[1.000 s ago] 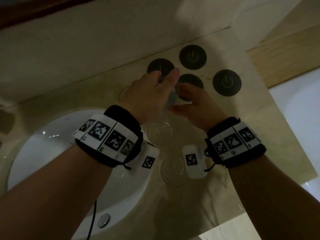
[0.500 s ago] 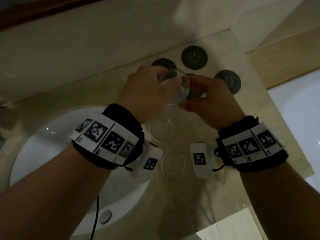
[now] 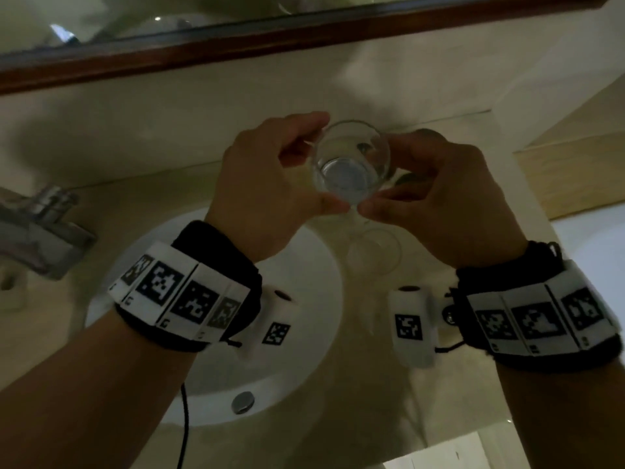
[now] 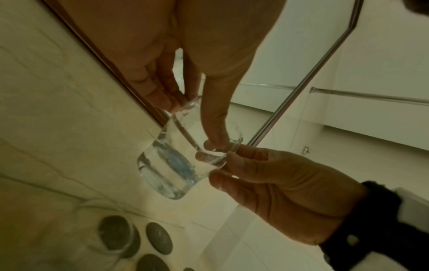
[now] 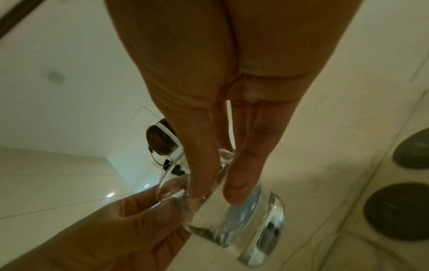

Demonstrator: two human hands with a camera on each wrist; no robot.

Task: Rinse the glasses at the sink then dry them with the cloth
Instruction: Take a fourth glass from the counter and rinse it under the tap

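Both hands hold one clear glass in the air above the counter, tilted with its mouth toward me. My left hand pinches its left side, index finger on top and thumb underneath. From the right, my right hand pinches the rim and wall. In the left wrist view the glass hangs under my left hand, its thumb at the rim. The right wrist view has my right hand gripping the rim of the glass. A second glass stands on the counter below.
The white sink with its metal drain fitting lies under my left wrist. A chrome faucet juts in at the far left. Dark round coasters lie on the marble counter. A wood-framed mirror runs along the wall.
Both hands took the glass off the dark coasters and raised it up toward me. The head view has tipped upward, bringing in the mirror frame and the faucet.
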